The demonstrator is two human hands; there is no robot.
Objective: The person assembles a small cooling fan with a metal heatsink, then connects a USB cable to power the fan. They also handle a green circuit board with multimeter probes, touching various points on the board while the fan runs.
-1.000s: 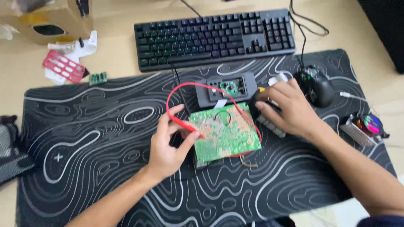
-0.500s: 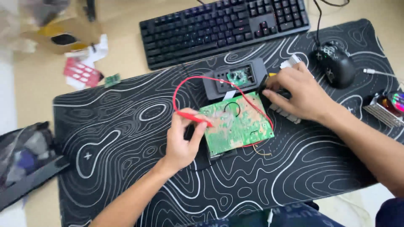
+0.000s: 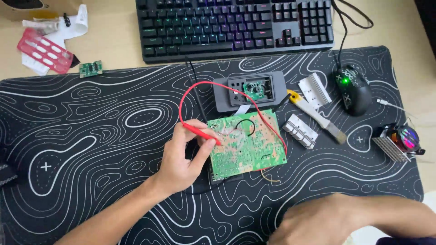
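Probing step in hand, by the look of it. Left hand (image 3: 181, 156), centre of frame, pinching red test probe (image 3: 202, 132) between thumb and fingers, tip resting on left part of green circuit board (image 3: 247, 141). Board lying flat at centre on black patterned desk mat (image 3: 91, 136), just below grey meter (image 3: 250, 90). Red lead (image 3: 190, 88) looping up toward meter. Right hand (image 3: 318, 222) blurred at lower right, off the board; grip impossible to tell. Probably needed next: second probe onto board, steady contact.
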